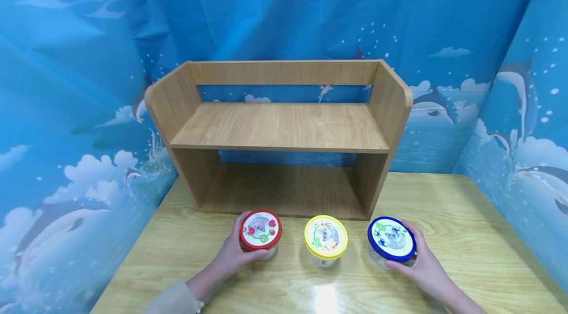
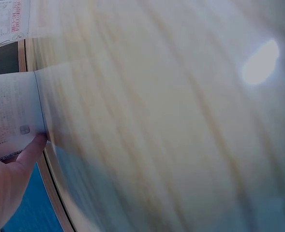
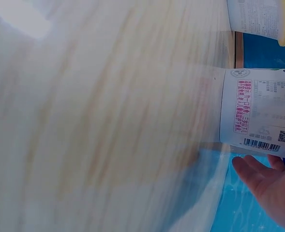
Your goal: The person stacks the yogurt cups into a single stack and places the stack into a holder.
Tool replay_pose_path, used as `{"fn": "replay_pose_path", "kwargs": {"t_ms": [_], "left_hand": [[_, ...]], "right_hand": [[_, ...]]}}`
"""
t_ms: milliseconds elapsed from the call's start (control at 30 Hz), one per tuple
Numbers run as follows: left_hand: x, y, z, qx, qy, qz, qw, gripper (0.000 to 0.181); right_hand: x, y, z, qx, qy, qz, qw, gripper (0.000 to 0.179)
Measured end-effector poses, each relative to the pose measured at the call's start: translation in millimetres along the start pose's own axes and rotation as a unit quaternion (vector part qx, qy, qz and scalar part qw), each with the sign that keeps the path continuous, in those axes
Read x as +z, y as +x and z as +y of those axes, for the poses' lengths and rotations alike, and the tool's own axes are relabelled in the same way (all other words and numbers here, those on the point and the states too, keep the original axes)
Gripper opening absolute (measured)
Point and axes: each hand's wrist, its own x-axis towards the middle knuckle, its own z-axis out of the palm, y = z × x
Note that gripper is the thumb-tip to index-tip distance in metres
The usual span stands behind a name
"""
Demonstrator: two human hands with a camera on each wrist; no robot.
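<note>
Three plastic tubs with printed lids stand in a row on the table in the head view. My left hand (image 1: pixel 234 253) grips the red-lidded tub (image 1: pixel 261 229), fingers behind it and thumb across its front. At the right, the blue-lidded tub (image 1: pixel 391 239) sits in my right hand (image 1: pixel 423 265), its thumb at the front and fingers round the far side. Between them is the yellow-lidded tub (image 1: pixel 326 238), touched by neither hand. The left wrist view has my thumb against the printed white side of the held tub (image 2: pixel 11 113). A barcode shows on the right-hand tub (image 3: pixel 258 108) in the right wrist view.
Just behind the tubs stands a two-level wooden shelf (image 1: pixel 279 126) with tall side panels. Its lower front edge is close to the red and yellow lids. Blue sea-patterned curtains (image 1: pixel 288 8) hang around the wooden table (image 1: pixel 443 215), which reflects a bright light near its front.
</note>
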Motion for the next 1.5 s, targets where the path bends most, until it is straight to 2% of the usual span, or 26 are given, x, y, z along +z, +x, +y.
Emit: {"fn": "replay_pose_path", "kwargs": {"t_ms": [233,400,633,800,1000,1233,1500], "left_hand": [[-0.6,-0.6,2.8,-0.020,-0.011,-0.005,0.9997,0.105],[-0.8,-0.9,3.4,-0.019,-0.014,-0.005,0.9997,0.105],[-0.7,-1.2,2.3,-0.010,-0.012,-0.006,0.9999,0.104],[-1.0,-0.9,2.8,-0.011,-0.012,-0.006,0.9998,0.103],[-0.8,-0.8,4.0,-0.015,-0.025,-0.009,0.9995,0.103],[0.0,-1.8,3.0,0.002,-0.037,-0.006,0.9993,0.101],[-0.5,-1.0,1.6,0.004,-0.033,-0.006,0.9994,0.102]], "right_hand": [[1,1.5,0,-0.003,0.007,0.004,1.0000,0.105],[1,1.9,0,-0.001,0.006,0.007,1.0000,0.105],[2,0.9,-6,-0.020,0.000,0.027,0.9994,0.103],[-2,2.9,-21,-0.021,-0.004,0.035,0.9992,0.104],[-8,9.0,-42,-0.060,-0.002,0.049,0.9970,0.102],[-12,19.3,-70,-0.078,0.002,0.021,0.9967,0.101],[-5,34.7,-97,-0.116,0.018,-0.005,0.9930,0.104]]}}
